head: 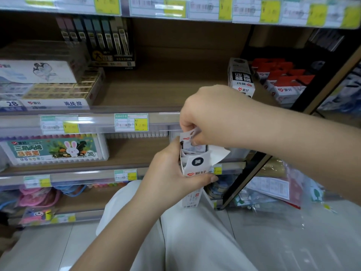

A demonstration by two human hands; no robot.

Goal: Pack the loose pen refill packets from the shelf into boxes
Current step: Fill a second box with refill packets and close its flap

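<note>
Gripping the box (196, 167), left hand (168, 173); right hand (211, 116) pinches packet (187, 136) above.

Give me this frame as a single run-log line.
left hand: holds open white box upright | right hand: pinches refill packet at box mouth | stage: inserting packet | second box lying on shelf

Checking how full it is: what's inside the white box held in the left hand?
The open white box, gripped by the left hand, holds upright refill packets. The right hand pinches one at the top. Their count and lower parts are hidden by the box walls.
</note>
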